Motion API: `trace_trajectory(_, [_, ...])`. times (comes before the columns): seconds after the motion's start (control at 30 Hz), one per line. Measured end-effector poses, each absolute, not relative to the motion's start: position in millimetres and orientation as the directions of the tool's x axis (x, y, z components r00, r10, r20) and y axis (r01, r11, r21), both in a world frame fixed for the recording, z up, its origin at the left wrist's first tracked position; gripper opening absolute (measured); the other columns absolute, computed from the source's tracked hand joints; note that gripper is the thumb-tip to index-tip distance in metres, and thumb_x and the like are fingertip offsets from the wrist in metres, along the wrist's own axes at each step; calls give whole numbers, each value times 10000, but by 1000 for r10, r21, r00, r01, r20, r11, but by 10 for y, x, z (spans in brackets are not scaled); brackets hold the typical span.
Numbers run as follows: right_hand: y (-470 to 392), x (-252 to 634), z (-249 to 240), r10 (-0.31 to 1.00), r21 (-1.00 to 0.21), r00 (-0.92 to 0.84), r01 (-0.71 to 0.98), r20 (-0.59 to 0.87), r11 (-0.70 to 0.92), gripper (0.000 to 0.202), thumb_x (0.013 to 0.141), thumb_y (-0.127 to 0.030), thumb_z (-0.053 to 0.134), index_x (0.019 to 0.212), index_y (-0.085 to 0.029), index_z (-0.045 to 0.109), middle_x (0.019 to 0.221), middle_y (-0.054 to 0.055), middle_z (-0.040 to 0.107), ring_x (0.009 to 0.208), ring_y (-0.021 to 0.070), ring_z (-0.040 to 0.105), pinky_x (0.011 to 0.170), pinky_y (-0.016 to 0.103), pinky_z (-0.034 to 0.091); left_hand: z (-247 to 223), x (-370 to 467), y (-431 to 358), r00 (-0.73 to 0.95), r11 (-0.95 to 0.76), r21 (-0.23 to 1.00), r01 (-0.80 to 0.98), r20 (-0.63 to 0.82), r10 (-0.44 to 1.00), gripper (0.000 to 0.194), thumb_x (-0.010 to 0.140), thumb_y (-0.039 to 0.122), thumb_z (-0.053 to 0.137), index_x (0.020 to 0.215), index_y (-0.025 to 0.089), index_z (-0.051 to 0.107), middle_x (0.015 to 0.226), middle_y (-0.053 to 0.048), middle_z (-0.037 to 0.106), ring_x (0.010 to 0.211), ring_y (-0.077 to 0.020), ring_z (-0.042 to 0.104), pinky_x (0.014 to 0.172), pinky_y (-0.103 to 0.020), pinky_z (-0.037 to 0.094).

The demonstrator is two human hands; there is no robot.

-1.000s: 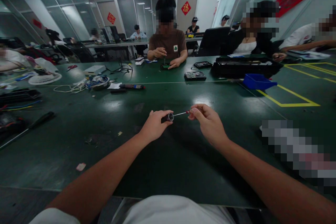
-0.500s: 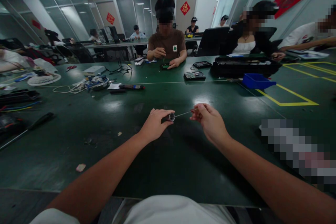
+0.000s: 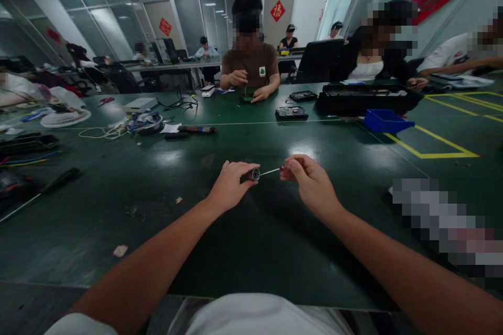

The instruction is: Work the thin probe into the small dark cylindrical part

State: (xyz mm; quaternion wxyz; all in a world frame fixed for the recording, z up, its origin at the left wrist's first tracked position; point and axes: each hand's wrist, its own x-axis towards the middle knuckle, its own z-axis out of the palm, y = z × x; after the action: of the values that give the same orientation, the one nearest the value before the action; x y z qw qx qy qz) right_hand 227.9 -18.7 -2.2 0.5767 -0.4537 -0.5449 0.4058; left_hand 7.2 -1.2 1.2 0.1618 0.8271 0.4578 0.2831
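My left hand (image 3: 231, 184) is closed around a small dark cylinder (image 3: 254, 174), whose round, metal-rimmed end faces right. The fingers hide most of its body. My right hand (image 3: 310, 180) grips a thin screwdriver (image 3: 271, 171) by its reddish handle, which the fingers mostly cover. The bright shaft slants down to the left and its tip reaches the cylinder's round end. Whether the tip is inside or only touching, I cannot tell. Both hands are held over the green table (image 3: 251, 251).
A long screwdriver (image 3: 43, 192) lies at the left. Cables (image 3: 143, 123) and a pen-shaped tool (image 3: 197, 130) lie ahead. Hard drives (image 3: 291, 113), a blue bin (image 3: 387, 121) and a black casing (image 3: 365, 102) stand farther right. A co-worker (image 3: 250, 63) sits opposite.
My right hand has shifted slightly left and its grip has changed, so more of the reddish handle shows. Less shaft shows between the hands. My left hand stays almost still.
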Motion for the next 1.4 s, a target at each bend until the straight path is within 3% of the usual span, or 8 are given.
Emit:
trace_trajectory(0.3, [-195,2280,-25,956,-957,61,59,286,282,239,910,-456,619,961,-224,633,836,31,701,756,191,691,744,386,580,13,62,-7,424,-534,533,656,325,845,410,875,197,727,1270,274,648,1243,-40,698,1169,-242,603,1080,-487,364])
trace_trajectory(0.47, [-189,2278,-35,967,-967,55,55,250,247,252,911,-463,603,957,-216,618,842,36,702,747,191,690,741,391,580,16,76,-15,427,-520,549,655,299,853,413,869,206,735,1268,274,652,1233,-37,700,1157,-241,601,1097,-485,351])
trace_trajectory(0.8, [-259,2320,75,906,-915,187,217,380,339,221,956,-425,532,955,-218,608,796,32,672,723,188,642,706,374,532,-65,40,18,436,-523,539,660,291,851,432,870,254,742,1291,266,646,1169,-37,708,1078,-245,599,1047,-465,381])
trace_trajectory(1.1, [-288,2320,68,906,-880,73,284,416,381,218,968,-420,510,988,-219,592,816,37,683,737,194,647,712,374,504,-68,56,26,443,-511,555,657,264,856,419,868,251,740,1276,272,647,1183,-37,706,1106,-241,607,1087,-487,341])
trace_trajectory(1.4, [-273,2336,107,905,-835,93,434,415,338,222,977,-400,474,946,-214,592,758,32,664,707,194,631,676,345,463,-52,60,12,441,-476,565,674,209,873,407,875,247,726,1274,276,655,1154,-33,705,1089,-245,604,1090,-505,328])
